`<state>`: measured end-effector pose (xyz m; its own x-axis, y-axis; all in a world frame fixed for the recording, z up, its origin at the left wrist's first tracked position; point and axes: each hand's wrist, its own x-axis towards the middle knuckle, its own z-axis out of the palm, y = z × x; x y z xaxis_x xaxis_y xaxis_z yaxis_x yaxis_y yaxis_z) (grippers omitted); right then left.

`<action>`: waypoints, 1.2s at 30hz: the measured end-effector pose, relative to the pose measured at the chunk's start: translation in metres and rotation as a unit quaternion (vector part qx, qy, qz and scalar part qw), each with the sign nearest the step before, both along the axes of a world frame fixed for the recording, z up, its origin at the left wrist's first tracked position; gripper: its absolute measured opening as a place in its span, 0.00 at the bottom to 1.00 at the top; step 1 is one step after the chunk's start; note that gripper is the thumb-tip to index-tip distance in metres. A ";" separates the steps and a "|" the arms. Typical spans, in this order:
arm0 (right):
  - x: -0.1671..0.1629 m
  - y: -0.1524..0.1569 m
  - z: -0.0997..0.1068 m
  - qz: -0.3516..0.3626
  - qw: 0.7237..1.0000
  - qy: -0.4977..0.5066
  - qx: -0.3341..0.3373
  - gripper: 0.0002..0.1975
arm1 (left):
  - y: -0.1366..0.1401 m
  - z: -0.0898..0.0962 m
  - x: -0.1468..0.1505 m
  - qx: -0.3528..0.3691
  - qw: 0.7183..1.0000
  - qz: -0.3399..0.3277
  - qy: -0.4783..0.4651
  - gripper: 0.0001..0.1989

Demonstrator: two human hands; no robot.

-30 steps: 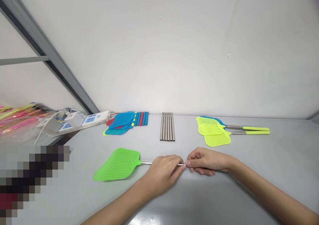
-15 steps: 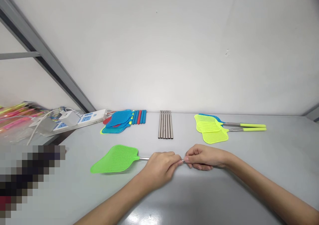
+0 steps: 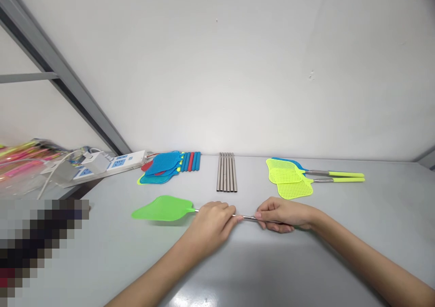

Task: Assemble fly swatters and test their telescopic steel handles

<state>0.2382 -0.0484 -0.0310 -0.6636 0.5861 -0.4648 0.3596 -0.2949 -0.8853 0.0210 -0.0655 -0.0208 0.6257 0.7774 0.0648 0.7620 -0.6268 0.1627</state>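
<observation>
A fly swatter with a bright green perforated head (image 3: 165,208) and a thin metal rod is held level above the grey table. My left hand (image 3: 215,221) is wrapped round the rod close to the head, knuckles upward. Further right, my right hand (image 3: 280,214) is closed round the rod's other end, thumb along it. A short stretch of bare metal rod (image 3: 249,217) shows between the two hands. The rod's right end is hidden inside my right hand. The green head is tilted, seen nearly edge-on.
Several metal tubes (image 3: 227,173) lie side by side behind my hands. At back left are blue swatter heads (image 3: 163,164) beside blue and red handles (image 3: 190,161). Yellow swatters (image 3: 295,189) lie at back right. A white power strip (image 3: 125,161) and bagged items (image 3: 27,160) sit far left.
My left hand has shifted slightly left along the rod, widening the gap between the hands and baring more rod. The green head has turned flatter and moved a little right.
</observation>
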 end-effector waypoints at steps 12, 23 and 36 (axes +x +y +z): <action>0.000 0.000 -0.001 -0.015 1.000 0.012 -0.002 0.18 | -0.001 -0.003 -0.001 0.021 0.988 0.151 0.022 0.25; -0.004 -0.005 0.001 -0.013 1.000 -0.006 0.010 0.18 | -0.017 -0.002 0.010 0.022 1.000 -0.007 0.003 0.12; -0.017 -0.016 0.005 0.000 0.999 -0.003 0.037 0.18 | -0.020 0.003 0.012 0.042 0.997 -0.030 0.054 0.13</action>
<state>0.2207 -0.0643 -0.0257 -0.6613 0.6187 -0.4241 0.3644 -0.2293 -0.9026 0.0329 -0.0852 -0.0180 0.6776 0.7332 0.0583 0.7331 -0.6796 0.0263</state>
